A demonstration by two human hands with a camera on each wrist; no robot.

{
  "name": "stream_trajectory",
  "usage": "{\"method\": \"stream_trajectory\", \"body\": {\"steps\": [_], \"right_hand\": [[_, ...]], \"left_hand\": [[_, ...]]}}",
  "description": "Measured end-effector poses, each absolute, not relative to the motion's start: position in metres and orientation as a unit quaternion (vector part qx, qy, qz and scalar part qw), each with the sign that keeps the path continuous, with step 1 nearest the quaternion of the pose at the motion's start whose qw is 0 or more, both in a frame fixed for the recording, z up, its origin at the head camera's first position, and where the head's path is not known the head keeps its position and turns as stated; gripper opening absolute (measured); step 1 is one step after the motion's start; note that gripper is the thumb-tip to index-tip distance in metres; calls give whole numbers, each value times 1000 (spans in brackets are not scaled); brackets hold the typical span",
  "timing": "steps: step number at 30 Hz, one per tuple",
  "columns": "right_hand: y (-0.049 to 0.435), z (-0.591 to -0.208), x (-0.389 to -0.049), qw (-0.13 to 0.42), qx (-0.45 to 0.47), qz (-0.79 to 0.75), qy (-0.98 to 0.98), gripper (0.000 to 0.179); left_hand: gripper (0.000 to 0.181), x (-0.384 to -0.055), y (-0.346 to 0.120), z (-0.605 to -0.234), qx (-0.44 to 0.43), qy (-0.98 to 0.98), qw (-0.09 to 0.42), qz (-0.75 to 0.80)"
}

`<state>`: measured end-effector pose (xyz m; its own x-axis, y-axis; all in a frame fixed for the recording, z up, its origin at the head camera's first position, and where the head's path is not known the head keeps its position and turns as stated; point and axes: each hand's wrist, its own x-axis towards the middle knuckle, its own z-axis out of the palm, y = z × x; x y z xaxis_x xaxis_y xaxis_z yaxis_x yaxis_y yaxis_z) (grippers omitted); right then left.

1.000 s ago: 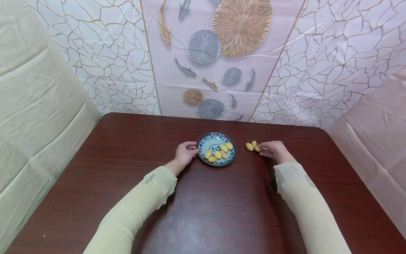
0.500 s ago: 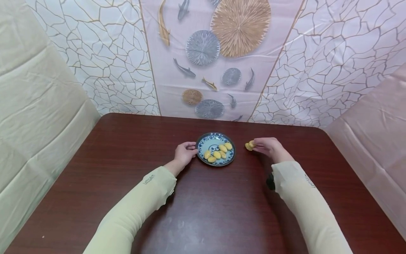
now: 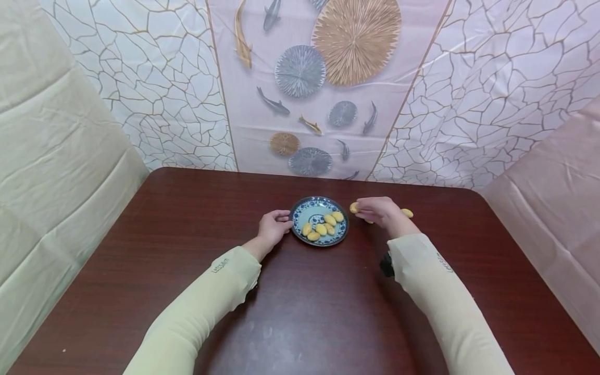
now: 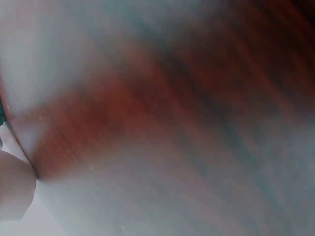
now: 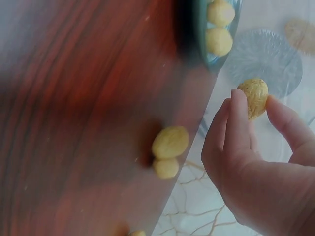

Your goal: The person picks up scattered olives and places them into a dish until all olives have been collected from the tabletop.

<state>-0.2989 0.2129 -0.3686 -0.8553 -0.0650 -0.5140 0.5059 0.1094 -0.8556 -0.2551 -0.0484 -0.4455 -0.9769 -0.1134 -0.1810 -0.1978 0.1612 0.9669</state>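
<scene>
My right hand [image 3: 378, 211] pinches a small yellow potato-like oval [image 5: 256, 96] between thumb and fingertips. Its skin looks wrinkled and speckled in the right wrist view. The hand is just right of a round blue-and-white plate [image 3: 309, 209], on which several more yellow ovals [image 3: 321, 229] lie. At the plate's left rim my left hand [image 3: 273, 226] rests with fingertips and thumb touching the edge. Only a small part of this hand [image 4: 17, 189] shows in the left wrist view.
More loose yellow ovals [image 5: 170, 142] lie on the dark red-brown wooden table [image 3: 300, 297], partly behind the right hand in the head view. One sits right of the right wrist. Patterned cloth [image 3: 300, 125] hangs behind the table, with pale cloth at both sides.
My right hand has picked up one yellow oval from the loose group and moved left toward the plate with it. Another loose oval now shows right of the wrist. The left hand stays put.
</scene>
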Motion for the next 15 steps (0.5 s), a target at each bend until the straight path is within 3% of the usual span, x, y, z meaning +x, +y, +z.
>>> {"method": "stream_trajectory", "body": {"steps": [15], "right_hand": [[170, -371, -300, 242, 132, -620, 734, 52]], "left_hand": [[33, -253, -48, -443, -103, 764, 36, 636]]}}
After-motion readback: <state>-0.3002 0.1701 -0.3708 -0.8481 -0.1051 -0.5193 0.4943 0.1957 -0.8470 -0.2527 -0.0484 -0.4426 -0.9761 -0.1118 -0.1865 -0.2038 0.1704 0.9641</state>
